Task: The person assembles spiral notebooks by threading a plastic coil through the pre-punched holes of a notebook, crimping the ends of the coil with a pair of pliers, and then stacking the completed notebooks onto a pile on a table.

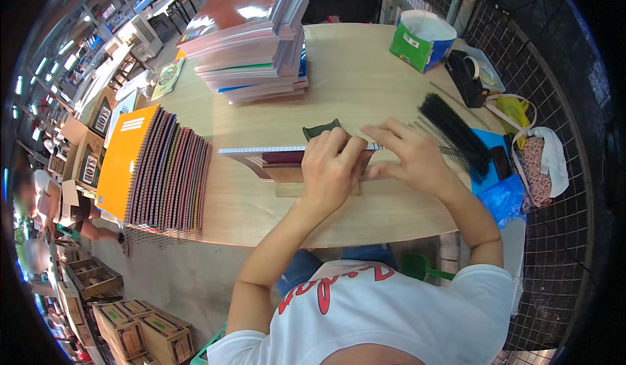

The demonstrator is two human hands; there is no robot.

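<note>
An unbound notebook [251,156] stands on edge, its white punched paper edge facing up, against a low wooden block [289,189] on the table. My left hand [332,169] is closed over the notebook's middle, fingers bent across the top edge. My right hand [417,160] is at the notebook's right end, thumb and fingers apart around the corner. A short bit of dark spiral wire seems to show there, partly hidden by the fingers. Just beyond my left hand lies a small dark green piece [321,129]. Loose black wire coils [456,133] lie in a heap to the right.
Spiral notebooks with an orange cover [124,163] stand stacked at the left. A tall pile of covers and paper [244,45] rises at the back. At the right are a green-blue carton [414,45], a black tape dispenser [466,81], blue plastic [502,199] and a wire mesh wall [554,234].
</note>
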